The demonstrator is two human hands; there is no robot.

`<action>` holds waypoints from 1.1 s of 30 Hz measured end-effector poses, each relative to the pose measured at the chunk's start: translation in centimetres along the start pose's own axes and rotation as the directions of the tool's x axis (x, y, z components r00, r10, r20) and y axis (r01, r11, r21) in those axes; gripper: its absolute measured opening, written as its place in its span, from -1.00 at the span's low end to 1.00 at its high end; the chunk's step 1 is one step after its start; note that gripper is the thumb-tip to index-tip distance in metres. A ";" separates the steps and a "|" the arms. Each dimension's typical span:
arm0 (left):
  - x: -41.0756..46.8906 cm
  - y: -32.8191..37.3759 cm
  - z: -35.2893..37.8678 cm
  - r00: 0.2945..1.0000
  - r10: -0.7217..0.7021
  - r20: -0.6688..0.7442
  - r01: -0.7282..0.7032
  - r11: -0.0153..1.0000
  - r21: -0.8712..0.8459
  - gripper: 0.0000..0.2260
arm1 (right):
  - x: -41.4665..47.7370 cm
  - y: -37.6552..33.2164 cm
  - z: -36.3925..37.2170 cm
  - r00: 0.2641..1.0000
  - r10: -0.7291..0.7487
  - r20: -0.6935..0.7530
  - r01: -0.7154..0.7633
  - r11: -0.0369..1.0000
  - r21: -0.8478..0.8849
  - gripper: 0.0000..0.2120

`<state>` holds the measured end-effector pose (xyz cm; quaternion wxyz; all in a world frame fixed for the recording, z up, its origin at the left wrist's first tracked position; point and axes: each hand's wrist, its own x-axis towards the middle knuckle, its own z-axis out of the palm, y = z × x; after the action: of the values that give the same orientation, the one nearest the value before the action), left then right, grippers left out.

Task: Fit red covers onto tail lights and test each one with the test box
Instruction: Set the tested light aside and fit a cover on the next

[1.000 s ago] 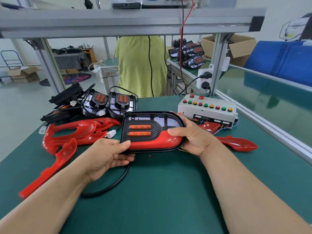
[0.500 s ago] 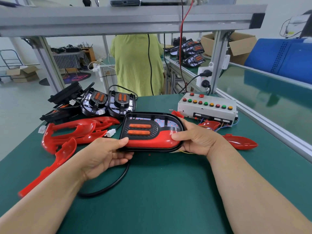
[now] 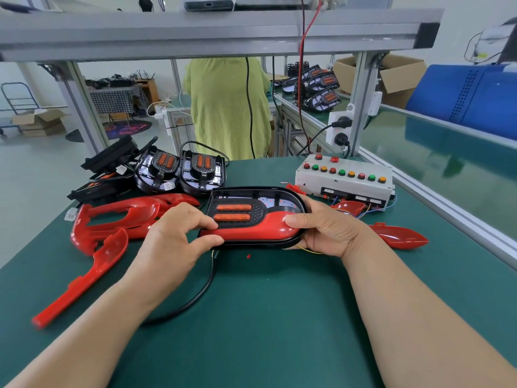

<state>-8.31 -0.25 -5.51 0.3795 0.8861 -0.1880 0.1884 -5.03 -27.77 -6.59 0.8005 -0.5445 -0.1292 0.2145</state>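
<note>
Near the middle of the table, the tail light was clamped between both hands: the left hand gripped its left end, thumb underneath, and the right hand cupped its right end with the thumb pressing on the red cover. Uneven thumb pressure could have left the cover's left end unseated, or snapped a clip. Tilting the housing might have tugged the black cable running beneath it. The test box, towards the far right edge, showed no readable lettering; its labels appeared too small to read.
</note>
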 end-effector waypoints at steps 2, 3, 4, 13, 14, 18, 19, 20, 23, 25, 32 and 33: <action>0.0 0.1 -0.2 0.999 0.026 0.021 -0.027 0.999 0.034 -0.82 | 0.1 0.0 0.1 1.000 0.006 -0.031 -0.005 1.000 0.016 -0.46; 0.0 0.1 -0.3 0.999 0.022 0.037 -0.024 0.999 0.042 -0.81 | 0.1 0.0 0.2 0.998 0.011 -0.059 -0.010 1.000 0.029 -0.58; 0.0 0.1 -0.5 0.998 0.015 0.055 -0.018 0.999 0.047 -0.78 | 0.2 0.0 0.3 0.996 0.021 -0.092 -0.016 0.998 0.053 -0.67; -0.4 1.0 0.0 0.988 0.140 0.066 -0.153 0.955 0.254 -0.67 | 1.1 0.4 0.4 0.949 0.017 -0.316 -0.029 0.999 -0.034 -0.67; -0.4 1.1 -0.1 0.983 0.168 0.081 -0.184 0.945 0.270 -0.68 | 1.2 0.4 0.5 0.944 0.007 -0.329 -0.029 0.998 -0.060 -0.70; -0.5 1.2 0.0 0.971 0.205 0.126 -0.233 0.932 0.276 -0.70 | 1.2 0.2 0.8 0.929 -0.046 -0.368 -0.009 0.989 -0.146 -0.78; -0.5 1.1 -0.1 0.972 0.196 0.133 -0.225 0.937 0.268 -0.69 | 1.2 0.3 0.9 0.926 -0.063 -0.373 0.005 0.988 -0.155 -0.76; -0.4 1.0 -0.1 0.974 0.177 0.139 -0.208 0.943 0.260 -0.69 | 1.3 0.3 1.0 0.923 -0.079 -0.376 0.018 0.986 -0.164 -0.75; -0.2 1.2 -0.2 0.985 0.117 0.130 -0.140 0.973 0.182 -0.62 | 1.3 0.3 1.5 0.917 -0.114 -0.382 0.034 0.977 -0.212 -0.78; -0.2 2.4 0.3 0.981 0.157 0.110 -0.173 0.972 0.160 -0.52 | 1.5 0.3 1.8 0.918 -0.132 -0.375 0.043 0.971 -0.236 -0.77; 1.1 5.6 4.1 0.951 0.283 0.127 -0.305 0.929 0.210 -0.46 | 1.4 0.5 2.6 0.933 -0.148 -0.328 0.054 0.959 -0.279 -0.70; 1.1 5.8 4.3 0.954 0.277 0.119 -0.295 0.939 0.179 -0.48 | 1.4 0.5 2.6 0.932 -0.150 -0.330 0.056 0.959 -0.277 -0.72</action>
<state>-9.27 -7.35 -4.28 0.2507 0.8898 -0.3127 0.2181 -5.00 -24.81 -6.14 0.7413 -0.6678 -0.0415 0.0532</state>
